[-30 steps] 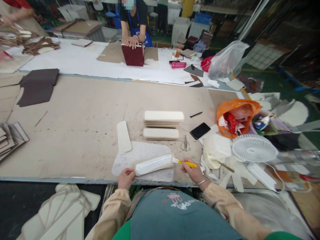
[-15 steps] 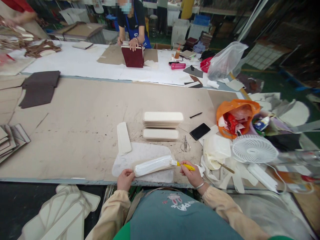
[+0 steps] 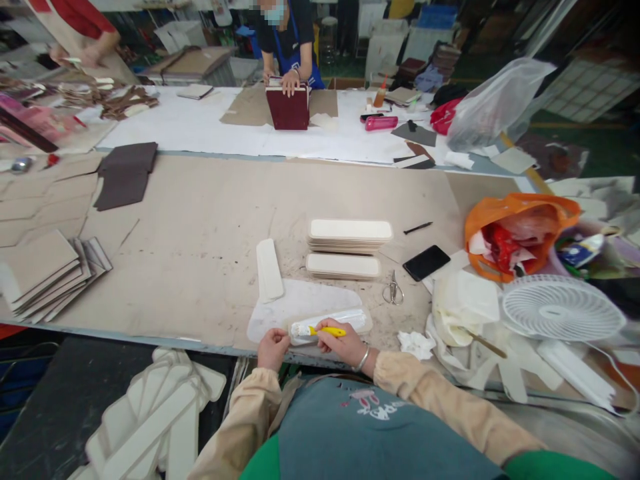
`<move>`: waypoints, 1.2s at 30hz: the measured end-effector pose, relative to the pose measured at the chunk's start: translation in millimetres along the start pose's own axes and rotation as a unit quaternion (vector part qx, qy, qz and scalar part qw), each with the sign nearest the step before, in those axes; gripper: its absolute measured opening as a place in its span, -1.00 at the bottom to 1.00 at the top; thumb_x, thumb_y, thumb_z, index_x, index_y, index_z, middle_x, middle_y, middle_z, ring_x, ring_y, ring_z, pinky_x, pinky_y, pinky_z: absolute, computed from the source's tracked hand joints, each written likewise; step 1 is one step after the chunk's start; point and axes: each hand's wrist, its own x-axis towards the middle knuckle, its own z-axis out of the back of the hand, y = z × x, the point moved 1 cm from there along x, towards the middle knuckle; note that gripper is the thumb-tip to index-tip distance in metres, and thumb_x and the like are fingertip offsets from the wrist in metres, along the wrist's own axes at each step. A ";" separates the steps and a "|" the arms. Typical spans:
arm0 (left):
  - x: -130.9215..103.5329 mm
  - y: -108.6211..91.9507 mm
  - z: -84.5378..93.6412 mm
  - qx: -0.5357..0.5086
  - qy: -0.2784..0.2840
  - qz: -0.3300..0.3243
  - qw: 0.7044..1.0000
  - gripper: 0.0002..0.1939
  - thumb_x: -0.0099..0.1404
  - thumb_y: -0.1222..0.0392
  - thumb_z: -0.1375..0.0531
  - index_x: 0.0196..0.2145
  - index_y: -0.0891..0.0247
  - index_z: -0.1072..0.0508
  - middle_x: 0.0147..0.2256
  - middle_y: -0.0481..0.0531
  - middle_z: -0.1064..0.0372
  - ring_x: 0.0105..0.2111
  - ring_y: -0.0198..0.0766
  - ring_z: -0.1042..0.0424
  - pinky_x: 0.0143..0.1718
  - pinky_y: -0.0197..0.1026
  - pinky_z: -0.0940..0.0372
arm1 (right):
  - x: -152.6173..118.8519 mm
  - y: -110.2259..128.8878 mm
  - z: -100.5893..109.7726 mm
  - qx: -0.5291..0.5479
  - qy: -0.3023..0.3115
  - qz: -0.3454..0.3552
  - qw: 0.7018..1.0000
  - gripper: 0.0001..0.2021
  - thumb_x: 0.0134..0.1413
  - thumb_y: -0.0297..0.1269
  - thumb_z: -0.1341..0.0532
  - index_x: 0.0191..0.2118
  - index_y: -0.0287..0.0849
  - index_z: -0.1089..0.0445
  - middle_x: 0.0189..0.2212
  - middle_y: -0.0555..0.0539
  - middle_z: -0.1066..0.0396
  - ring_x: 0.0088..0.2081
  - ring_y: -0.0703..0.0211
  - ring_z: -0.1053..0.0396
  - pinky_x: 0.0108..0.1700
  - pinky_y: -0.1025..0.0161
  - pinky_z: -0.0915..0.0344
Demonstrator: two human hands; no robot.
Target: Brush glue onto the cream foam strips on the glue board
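Observation:
My right hand (image 3: 341, 341) is closed round the yellow handle of a brush (image 3: 327, 330). Its white-coated bristles rest on the left end of a long, rounded strip (image 3: 345, 321), which has a wet white coating. At that same end, my left hand (image 3: 273, 348) pinches the strip's edge between thumb and fingers. Under the strip lies a pale sheet (image 3: 270, 317). A plain off-white strip (image 3: 270, 270) overlaps the sheet's upper left. Beyond are two stacks of similar strips, a taller stack (image 3: 350, 231) and a lower stack (image 3: 343, 265).
Scissors (image 3: 393, 291), a phone (image 3: 427, 263) and a black pen (image 3: 418, 227) lie to the right. Past them stand an orange bag (image 3: 473, 230) and a white fan (image 3: 563, 310). Loose off-white pieces (image 3: 150, 413) are piled at lower left. A co-worker (image 3: 285, 47) stands opposite, holding a dark red panel (image 3: 289, 110).
My right hand has drawn the brush leftward along the strip, from its right end to the left end near my left hand. The camera view has shifted left.

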 end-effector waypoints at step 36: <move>-4.9 -3.3 0.4 0.072 -0.041 -0.025 0.996 -0.85 -0.03 0.21 -0.13 -0.42 0.25 -0.36 -0.67 -0.12 -0.31 -0.64 -0.32 -0.32 -0.57 -0.30 -0.20 | -90.8 6.7 116.9 -0.074 -0.344 0.002 0.936 -0.68 0.03 -0.01 -0.12 -0.24 -0.18 -0.31 -0.58 -0.02 -0.39 -0.58 0.21 -0.34 -0.50 0.29 -0.34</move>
